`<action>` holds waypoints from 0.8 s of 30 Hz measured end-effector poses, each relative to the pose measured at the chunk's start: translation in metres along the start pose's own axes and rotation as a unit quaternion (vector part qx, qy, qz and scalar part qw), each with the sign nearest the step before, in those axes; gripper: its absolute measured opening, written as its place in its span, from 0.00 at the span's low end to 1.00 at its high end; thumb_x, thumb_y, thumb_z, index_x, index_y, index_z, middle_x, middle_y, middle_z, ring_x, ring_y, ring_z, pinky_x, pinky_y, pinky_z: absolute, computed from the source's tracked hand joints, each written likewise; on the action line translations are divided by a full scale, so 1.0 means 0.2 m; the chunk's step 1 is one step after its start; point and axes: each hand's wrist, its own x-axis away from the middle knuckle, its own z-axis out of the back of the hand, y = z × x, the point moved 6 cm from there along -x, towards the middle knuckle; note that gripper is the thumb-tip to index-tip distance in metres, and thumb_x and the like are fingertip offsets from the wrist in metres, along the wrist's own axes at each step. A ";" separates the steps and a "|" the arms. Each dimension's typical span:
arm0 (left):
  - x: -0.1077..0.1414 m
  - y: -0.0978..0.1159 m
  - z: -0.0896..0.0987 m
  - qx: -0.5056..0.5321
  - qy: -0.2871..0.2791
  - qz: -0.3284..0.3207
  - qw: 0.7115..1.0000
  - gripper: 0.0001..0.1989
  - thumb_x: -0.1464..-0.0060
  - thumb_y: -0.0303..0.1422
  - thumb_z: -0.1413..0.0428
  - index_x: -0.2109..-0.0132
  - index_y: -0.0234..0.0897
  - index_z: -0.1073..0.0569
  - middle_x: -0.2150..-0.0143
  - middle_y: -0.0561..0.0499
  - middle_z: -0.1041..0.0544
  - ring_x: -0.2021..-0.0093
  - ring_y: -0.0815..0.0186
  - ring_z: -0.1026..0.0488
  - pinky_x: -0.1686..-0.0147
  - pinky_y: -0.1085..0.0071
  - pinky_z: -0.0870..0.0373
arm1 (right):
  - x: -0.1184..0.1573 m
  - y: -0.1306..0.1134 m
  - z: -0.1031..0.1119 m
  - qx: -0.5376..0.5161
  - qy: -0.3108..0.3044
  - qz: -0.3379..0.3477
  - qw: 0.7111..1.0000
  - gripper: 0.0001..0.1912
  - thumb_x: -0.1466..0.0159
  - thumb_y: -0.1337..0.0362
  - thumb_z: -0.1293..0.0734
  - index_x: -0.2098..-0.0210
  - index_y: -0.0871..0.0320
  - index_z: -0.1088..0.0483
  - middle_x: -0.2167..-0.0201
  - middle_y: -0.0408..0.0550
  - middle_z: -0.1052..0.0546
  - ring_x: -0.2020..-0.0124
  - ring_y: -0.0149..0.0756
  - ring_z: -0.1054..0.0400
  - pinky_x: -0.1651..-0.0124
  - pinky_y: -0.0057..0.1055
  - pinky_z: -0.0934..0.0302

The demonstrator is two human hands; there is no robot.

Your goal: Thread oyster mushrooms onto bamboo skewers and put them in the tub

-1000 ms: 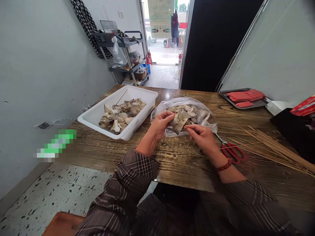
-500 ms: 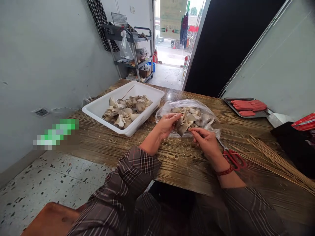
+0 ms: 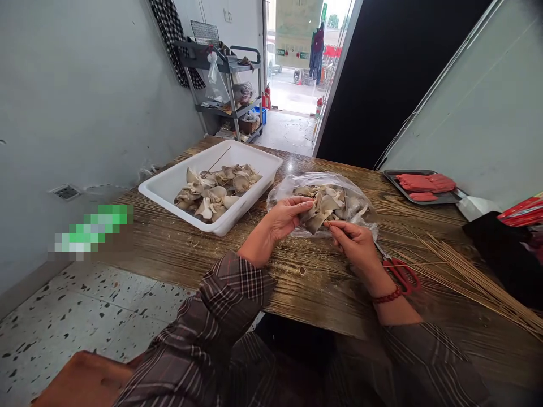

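Grey-white oyster mushroom pieces (image 3: 319, 213) are pinched in my left hand (image 3: 287, 217), above the near side of a clear plastic bag (image 3: 368, 213) of more mushrooms. My right hand (image 3: 353, 240) is closed on a thin wooden skewer (image 3: 327, 224). The skewer's short visible part meets the lower edge of the held mushrooms; how far it runs into them is hidden. To the left, a white plastic tub (image 3: 223, 226) contains a heap of mushrooms (image 3: 218, 192), with one skewer (image 3: 218, 160) leaning out of it. Red-handled scissors (image 3: 401, 274) lie beside my right wrist.
Loose bamboo skewers (image 3: 479, 277) are spread over the wooden table (image 3: 169, 249) at right. Behind them are a dark tray (image 3: 445, 198) with red packets (image 3: 424, 183) and a black box (image 3: 492, 249). A shelf cart (image 3: 227, 85) stands by the doorway.
The view has shifted very slightly. Both hands keep their grip on the mushrooms and the skewer, with almost no visible movement.
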 end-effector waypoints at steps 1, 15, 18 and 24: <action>0.00 0.00 0.00 0.003 -0.001 0.000 1.000 0.12 0.61 0.27 0.30 0.66 0.31 0.21 0.68 0.50 0.21 0.68 0.73 0.26 0.65 0.76 0.31 | 0.00 0.00 0.00 0.002 0.001 0.002 1.000 0.18 0.41 0.53 0.32 0.59 0.61 0.20 0.84 0.40 0.31 0.84 0.25 0.43 0.81 0.24 0.49; 0.04 0.06 -0.06 -0.087 0.002 -0.090 0.992 0.15 0.65 0.33 0.29 0.68 0.32 0.22 0.69 0.53 0.25 0.69 0.74 0.32 0.67 0.75 0.39 | -0.02 0.05 0.01 -0.033 -0.022 0.017 0.999 0.16 0.39 0.54 0.31 0.59 0.57 0.20 0.78 0.43 0.26 0.79 0.28 0.38 0.77 0.26 0.42; 0.04 0.06 -0.06 -0.092 0.000 -0.089 0.992 0.17 0.63 0.39 0.30 0.68 0.32 0.21 0.70 0.52 0.25 0.69 0.73 0.33 0.67 0.75 0.40 | -0.02 0.06 0.01 -0.046 -0.021 0.011 0.999 0.16 0.39 0.54 0.31 0.58 0.58 0.20 0.79 0.42 0.27 0.79 0.27 0.39 0.77 0.25 0.44; 0.02 0.05 -0.04 -0.140 0.019 -0.111 0.984 0.18 0.62 0.44 0.31 0.70 0.33 0.21 0.74 0.53 0.26 0.73 0.74 0.37 0.71 0.75 0.43 | -0.02 0.05 -0.01 -0.019 -0.012 0.012 1.000 0.17 0.39 0.53 0.31 0.58 0.58 0.20 0.81 0.42 0.28 0.80 0.28 0.40 0.78 0.26 0.45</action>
